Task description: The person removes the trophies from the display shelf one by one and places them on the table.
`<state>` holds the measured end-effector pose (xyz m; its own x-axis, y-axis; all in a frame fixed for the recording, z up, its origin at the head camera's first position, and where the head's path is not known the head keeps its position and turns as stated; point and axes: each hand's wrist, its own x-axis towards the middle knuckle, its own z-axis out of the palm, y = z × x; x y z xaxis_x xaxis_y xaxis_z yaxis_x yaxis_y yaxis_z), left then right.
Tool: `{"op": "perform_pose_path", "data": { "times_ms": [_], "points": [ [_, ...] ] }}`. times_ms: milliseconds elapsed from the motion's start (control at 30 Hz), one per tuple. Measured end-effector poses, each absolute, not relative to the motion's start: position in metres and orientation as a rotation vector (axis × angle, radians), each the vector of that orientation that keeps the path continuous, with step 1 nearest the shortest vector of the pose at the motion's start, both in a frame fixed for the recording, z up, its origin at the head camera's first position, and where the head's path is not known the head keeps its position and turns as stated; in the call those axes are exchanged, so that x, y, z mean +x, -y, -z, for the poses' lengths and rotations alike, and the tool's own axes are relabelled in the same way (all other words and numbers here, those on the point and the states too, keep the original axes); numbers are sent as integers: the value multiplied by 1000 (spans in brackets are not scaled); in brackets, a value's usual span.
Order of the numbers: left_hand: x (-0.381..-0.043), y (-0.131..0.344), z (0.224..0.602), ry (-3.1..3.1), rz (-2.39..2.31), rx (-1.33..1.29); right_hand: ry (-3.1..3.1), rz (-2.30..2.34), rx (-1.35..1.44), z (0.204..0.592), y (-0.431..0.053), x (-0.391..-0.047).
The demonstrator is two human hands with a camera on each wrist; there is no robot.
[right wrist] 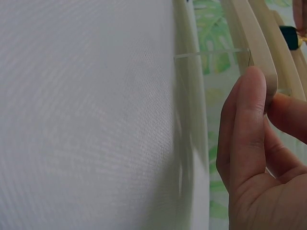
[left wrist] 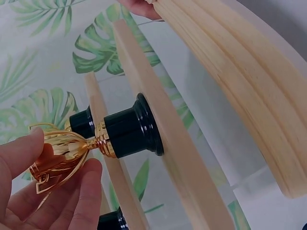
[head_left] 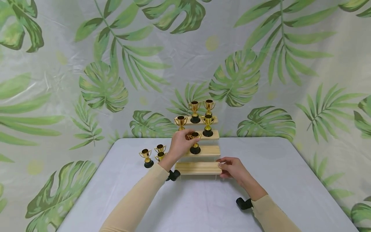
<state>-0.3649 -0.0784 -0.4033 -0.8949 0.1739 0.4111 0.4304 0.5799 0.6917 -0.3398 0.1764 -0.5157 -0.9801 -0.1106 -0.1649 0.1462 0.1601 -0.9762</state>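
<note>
My left hand (head_left: 180,145) pinches a small gold trophy cup (left wrist: 64,148) by its bowl, thumb on one side and fingers on the other. The trophy's black base (head_left: 195,149) meets the second-lowest step of a tiered wooden display stand (head_left: 198,168). At the right end of the lowest step, my right hand (head_left: 233,169) grips the board between thumb and fingers, as the right wrist view also shows. Two trophies (head_left: 195,108) stand on the top step. On the step below are two more, the left one (head_left: 181,120) partly hidden by my left hand.
Left of the stand, three trophies (head_left: 147,159) show on the white-covered table (head_left: 116,190), partly behind my left forearm. Clear supports (right wrist: 216,53) hold up the steps. A leaf-patterned sheet (head_left: 174,64) hangs behind. Black wrist devices (head_left: 244,203) sit on both wrists.
</note>
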Motion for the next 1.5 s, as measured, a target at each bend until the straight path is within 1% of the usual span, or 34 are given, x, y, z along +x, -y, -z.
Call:
{"op": "perform_pose_path", "data": {
  "times_ms": [533, 867, 1500],
  "points": [
    [-355, 88, 393, 2542, 1225, -440, -2219, 1930, 22, 514, -175, -339],
    [-350, 102, 387, 2506, 1280, -424, -2212, 1938, 24, 517, -177, -341],
    [-340, 137, 368, 2427, 1214, -412, -2212, 1929, 0, 511, -176, -339]
  ]
}}
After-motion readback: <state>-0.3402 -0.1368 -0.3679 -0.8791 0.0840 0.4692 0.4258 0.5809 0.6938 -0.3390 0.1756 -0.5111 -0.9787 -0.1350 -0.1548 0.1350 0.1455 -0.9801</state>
